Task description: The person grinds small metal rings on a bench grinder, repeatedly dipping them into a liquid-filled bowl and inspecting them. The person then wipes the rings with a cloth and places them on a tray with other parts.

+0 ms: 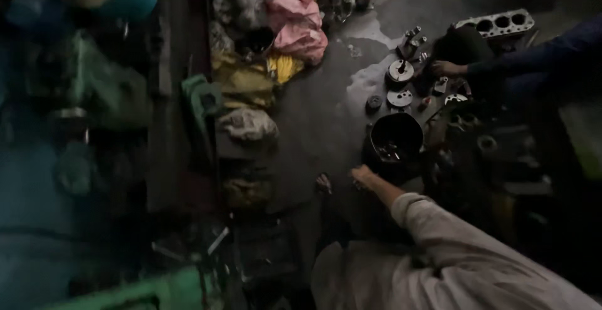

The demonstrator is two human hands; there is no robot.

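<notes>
My right hand (362,175) reaches forward on a light-sleeved arm from the lower right. It rests low over the dark floor, just beside the near rim of a black round pan (396,136) that holds several small metal parts. The fingers look curled, but the dim, blurred view hides whether they hold anything. My left hand is out of view. Beyond the pan lie round metal discs (400,70) and a smaller one (399,98).
Another person's hand (446,67) on a dark blue sleeve touches parts at the upper right, near a metal block with round bores (498,23). A heap of pink (295,25), yellow (251,78) and white rags (248,124) lies left of centre. Dark machinery fills the left side.
</notes>
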